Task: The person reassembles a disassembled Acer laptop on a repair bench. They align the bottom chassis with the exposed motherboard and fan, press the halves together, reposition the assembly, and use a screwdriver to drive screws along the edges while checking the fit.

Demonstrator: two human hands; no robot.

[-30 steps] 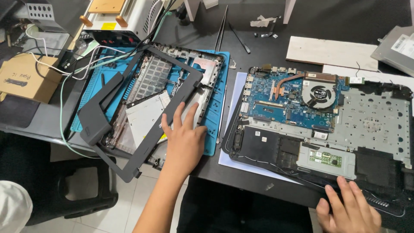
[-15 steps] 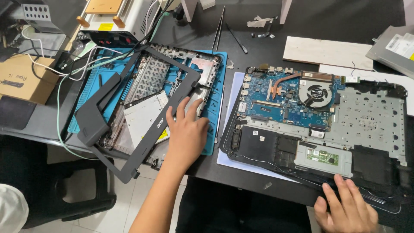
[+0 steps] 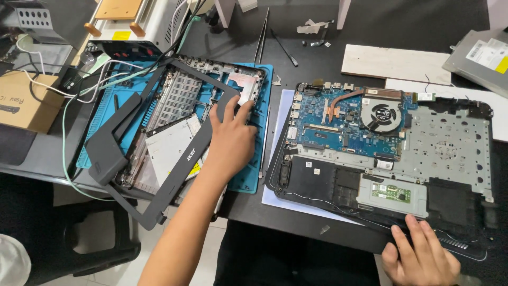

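Resting under left hand: laptop base cover.

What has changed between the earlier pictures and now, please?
The left hand slid up over the bezel onto the laptop base; nothing was picked up or released. The right hand stays on the open laptop, and the bezel hasn't moved.

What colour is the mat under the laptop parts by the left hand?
Blue mat, in the head view beside the left hand.
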